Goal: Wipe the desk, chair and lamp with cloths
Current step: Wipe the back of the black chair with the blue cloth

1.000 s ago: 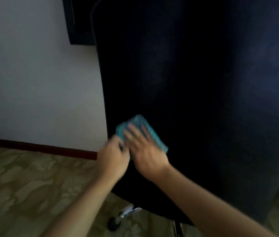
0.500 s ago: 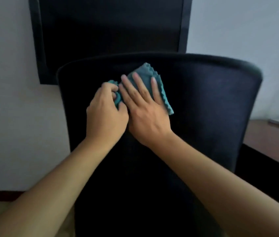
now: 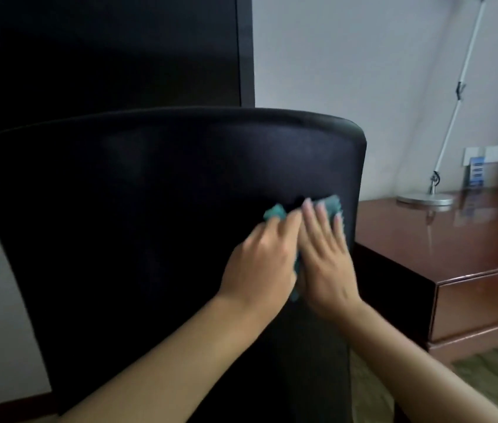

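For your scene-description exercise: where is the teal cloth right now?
In the head view, the teal cloth lies against the black chair back near its right edge, under the left hand and right hand, left of the desk.

Both hands, left hand (image 3: 259, 264) beside right hand (image 3: 325, 261), lie on a cloth (image 3: 331, 204) against the chair (image 3: 150, 224) back's right edge. Right of the chair stands the desk (image 3: 424, 239); the lamp (image 3: 424, 199) sits near its far edge.
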{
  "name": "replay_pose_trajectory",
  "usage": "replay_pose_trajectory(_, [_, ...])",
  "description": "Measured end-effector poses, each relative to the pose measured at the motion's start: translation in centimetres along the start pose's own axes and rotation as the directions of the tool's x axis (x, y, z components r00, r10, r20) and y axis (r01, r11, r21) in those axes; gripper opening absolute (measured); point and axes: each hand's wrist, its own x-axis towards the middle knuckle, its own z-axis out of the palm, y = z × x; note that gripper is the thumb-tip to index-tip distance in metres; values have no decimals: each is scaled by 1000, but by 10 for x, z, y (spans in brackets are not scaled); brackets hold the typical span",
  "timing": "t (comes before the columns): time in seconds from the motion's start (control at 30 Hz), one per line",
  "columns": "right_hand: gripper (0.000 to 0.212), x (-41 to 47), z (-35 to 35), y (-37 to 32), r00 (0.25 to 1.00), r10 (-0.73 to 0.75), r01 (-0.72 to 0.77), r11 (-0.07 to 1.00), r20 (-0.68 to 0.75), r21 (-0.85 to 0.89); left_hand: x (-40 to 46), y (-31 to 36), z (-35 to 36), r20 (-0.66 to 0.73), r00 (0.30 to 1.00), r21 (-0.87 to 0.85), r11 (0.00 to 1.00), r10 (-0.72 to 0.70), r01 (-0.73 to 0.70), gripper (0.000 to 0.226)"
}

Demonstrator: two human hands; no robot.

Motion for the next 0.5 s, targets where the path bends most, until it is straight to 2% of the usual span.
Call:
replay_pose_trajectory(0.07, [67,21,-7,11,984,177,-176,984,-36,37,39,22,-5,-35,998,41,998,50,-49,34])
replay_pose_trajectory(0.1, [68,22,-8,11,967,254,-253,966,-16,53,50,30,-3,-29,997,68,995,72,-70,35])
replay_pose_trajectory(0.17, [68,6,-5,9,934,353,-356,930,49,85,50,43,11,57,994,164,981,93,-101,53])
replay_pose_trajectory(0.23, [64,-21,2,2,917,390,-399,909,87,122,31,47,35,143,983,227,963,112,-142,53])
replay_pose_trajectory(0.33, [60,-55,13,-4,925,377,-380,912,49,152,1,45,62,272,960,226,966,63,-128,43])
replay_pose_trajectory(0.4, [62,-64,11,-7,925,377,-378,909,41,175,-8,43,67,304,952,211,973,22,-90,43])
replay_pose_trajectory(0.5, [66,-59,4,-2,884,444,-462,877,145,135,0,40,61,352,933,60,997,-73,56,40])
